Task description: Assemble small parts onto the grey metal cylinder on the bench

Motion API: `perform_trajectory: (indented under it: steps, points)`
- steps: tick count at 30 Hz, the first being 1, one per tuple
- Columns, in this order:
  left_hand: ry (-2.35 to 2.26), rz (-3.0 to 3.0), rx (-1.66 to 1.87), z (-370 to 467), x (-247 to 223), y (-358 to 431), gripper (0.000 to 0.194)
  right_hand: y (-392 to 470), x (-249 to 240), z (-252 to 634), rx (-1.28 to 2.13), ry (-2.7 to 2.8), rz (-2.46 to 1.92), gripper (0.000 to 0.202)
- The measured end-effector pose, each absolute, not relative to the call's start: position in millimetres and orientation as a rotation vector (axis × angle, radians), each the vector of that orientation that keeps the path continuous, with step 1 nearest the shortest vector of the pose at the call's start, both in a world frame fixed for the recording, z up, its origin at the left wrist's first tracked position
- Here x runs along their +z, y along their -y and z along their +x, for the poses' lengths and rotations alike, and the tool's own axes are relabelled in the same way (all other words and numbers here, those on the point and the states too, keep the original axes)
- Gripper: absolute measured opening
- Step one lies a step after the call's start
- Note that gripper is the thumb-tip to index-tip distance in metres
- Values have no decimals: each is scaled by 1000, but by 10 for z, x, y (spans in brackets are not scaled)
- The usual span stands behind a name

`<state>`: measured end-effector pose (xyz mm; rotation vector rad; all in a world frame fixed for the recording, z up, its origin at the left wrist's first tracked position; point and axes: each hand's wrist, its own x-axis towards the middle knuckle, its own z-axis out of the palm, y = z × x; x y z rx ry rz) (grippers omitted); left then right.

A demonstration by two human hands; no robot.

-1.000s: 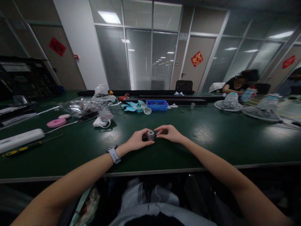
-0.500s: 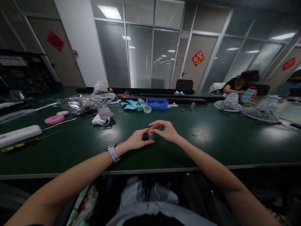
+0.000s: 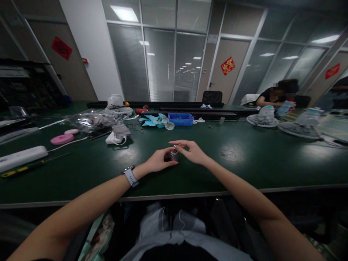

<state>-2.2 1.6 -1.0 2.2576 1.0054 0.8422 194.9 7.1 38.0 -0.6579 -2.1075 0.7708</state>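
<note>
Small metal cylinder (image 3: 174, 156) stands upright on the green counter (image 3: 217, 177), close to the front edge, roughly mid-width. Left hand (image 3: 158, 161) is curled round it: thumb on the near side, fingers on the far side, pinching the body. Right hand (image 3: 193, 152) comes in from the other side, thumb and fingertips at the cylinder's top, one finger reaching out over it. Can't tell if the right is pinching anything; the fingers block the view of the top. Watch (image 3: 131, 176) with a pale strap on the left wrist.

Beyond the hands: blue bin (image 3: 180, 120), light-blue fan blades (image 3: 152, 120) just left of it, and a second small cylinder (image 3: 222, 120) upright to the bin's right. Left side: white adapter (image 3: 114, 137), crumpled clear plastic bag (image 3: 91, 121), pink disc (image 3: 62, 139), then a white power strip (image 3: 23, 158) with a yellow-black screwdriver (image 3: 24, 169) just on its near side.

Far right: white fan part (image 3: 265, 117) on the counter, another person (image 3: 272, 97) leaning over behind it, holding a pale blue item (image 3: 285, 108), too blurred to identify.
</note>
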Motion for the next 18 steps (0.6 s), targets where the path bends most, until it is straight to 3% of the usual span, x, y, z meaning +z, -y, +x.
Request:
perform_trajectory:
  steps: [9, 18]
  points:
    - [-989, 2287, 844, -24, 9, 2, 50, -78, 362, 1983, 722, 2101, -661, 43]
    - [-1019, 2305, 840, -30, 6, -5, 53, -89, 327, 1931, 660, 2041, -698, 28]
